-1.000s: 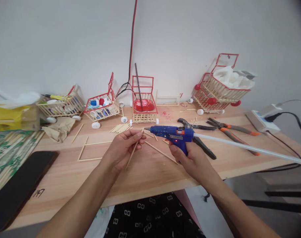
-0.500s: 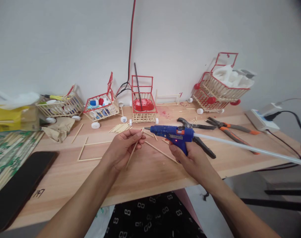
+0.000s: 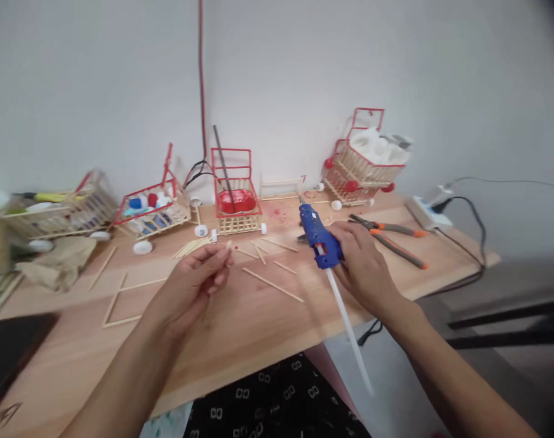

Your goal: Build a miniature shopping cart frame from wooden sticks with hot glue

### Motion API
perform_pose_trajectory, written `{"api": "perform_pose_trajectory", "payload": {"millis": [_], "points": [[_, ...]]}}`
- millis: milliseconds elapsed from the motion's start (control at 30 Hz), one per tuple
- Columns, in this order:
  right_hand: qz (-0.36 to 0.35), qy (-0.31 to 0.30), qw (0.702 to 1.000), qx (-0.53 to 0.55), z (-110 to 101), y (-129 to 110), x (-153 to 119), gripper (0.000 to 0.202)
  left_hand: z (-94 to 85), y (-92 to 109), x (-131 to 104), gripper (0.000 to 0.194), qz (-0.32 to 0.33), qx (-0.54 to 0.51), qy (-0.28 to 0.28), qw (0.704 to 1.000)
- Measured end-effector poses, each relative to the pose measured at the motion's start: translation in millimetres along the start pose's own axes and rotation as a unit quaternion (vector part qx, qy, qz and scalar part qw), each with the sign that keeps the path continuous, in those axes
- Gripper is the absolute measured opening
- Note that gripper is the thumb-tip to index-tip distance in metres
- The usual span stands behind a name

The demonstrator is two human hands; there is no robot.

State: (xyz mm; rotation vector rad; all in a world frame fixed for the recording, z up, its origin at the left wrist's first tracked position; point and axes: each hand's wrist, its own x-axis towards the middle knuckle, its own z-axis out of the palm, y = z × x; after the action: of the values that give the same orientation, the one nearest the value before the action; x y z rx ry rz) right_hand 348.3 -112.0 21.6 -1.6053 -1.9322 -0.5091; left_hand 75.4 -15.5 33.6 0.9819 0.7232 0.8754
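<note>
My left hand (image 3: pixel 197 280) pinches a thin wooden stick (image 3: pixel 229 244), whose tip pokes out above the thumb; most of the stick is hidden or blurred. My right hand (image 3: pixel 365 261) is wrapped round a blue hot glue gun (image 3: pixel 317 234), its nozzle pointing up and away toward the wall. A long white glue stick (image 3: pixel 349 331) hangs out of its back end. Between the hands, several loose wooden sticks (image 3: pixel 273 285) lie on the table. A rectangular stick frame (image 3: pixel 117 298) lies flat, partly behind my left forearm.
Small stick-built carts (image 3: pixel 238 224) with red trim stand along the wall, one pair stacked (image 3: pixel 363 167) at right. Orange-handled pliers (image 3: pixel 395 246) and a power strip (image 3: pixel 427 210) lie at right. A phone (image 3: pixel 16 353) and brown paper (image 3: pixel 60 261) are at left.
My right hand has swung the glue gun away from the stick, turning its nozzle from leftward to up and away. My left hand still pinches the stick. The view has shifted right.
</note>
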Motion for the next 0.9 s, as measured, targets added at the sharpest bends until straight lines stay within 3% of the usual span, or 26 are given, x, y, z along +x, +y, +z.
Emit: {"api": "perform_pose_trajectory", "payload": {"millis": [167, 267, 400, 533, 633, 667, 733, 833, 900], "points": [[0.129, 0.003, 0.981, -0.143, -23, 83, -28, 0.042, -3.2, 9, 3, 0.016, 0.021, -0.045, 0.043, 0.998], [0.189, -0.051, 0.965, -0.173, -36, 135, -50, 0.036, -3.3, 11, 5, 0.015, 0.022, -0.058, 0.057, 0.996], [0.190, -0.119, 0.968, -0.111, -38, 188, -74, 0.028, -4.2, 10, 6, 0.016, 0.011, -0.075, 0.063, 0.995], [0.174, -0.136, 0.972, -0.075, -37, 210, -80, 0.027, -5.2, 6, 8, 0.017, -0.005, -0.083, 0.071, 0.994], [0.177, -0.114, 0.974, -0.082, -50, 196, -69, 0.031, -5.9, 4, 9, 0.018, -0.003, -0.079, 0.072, 0.994], [0.172, -0.106, 0.976, -0.087, -55, 184, -62, 0.030, -6.1, 3, 9, 0.018, -0.003, -0.076, 0.068, 0.995], [0.193, -0.026, 0.975, -0.111, -61, 147, -43, 0.030, -6.4, 1, 8, 0.018, -0.006, -0.070, 0.058, 0.996], [0.144, -0.063, 0.987, 0.014, -46, 74, -11, 0.018, -6.0, -3, 8, 0.018, -0.006, -0.060, 0.052, 0.997], [0.087, -0.135, 0.982, 0.095, -22, 28, 7, 0.014, -5.0, -6, 8, 0.020, -0.007, -0.057, 0.056, 0.997]]}}
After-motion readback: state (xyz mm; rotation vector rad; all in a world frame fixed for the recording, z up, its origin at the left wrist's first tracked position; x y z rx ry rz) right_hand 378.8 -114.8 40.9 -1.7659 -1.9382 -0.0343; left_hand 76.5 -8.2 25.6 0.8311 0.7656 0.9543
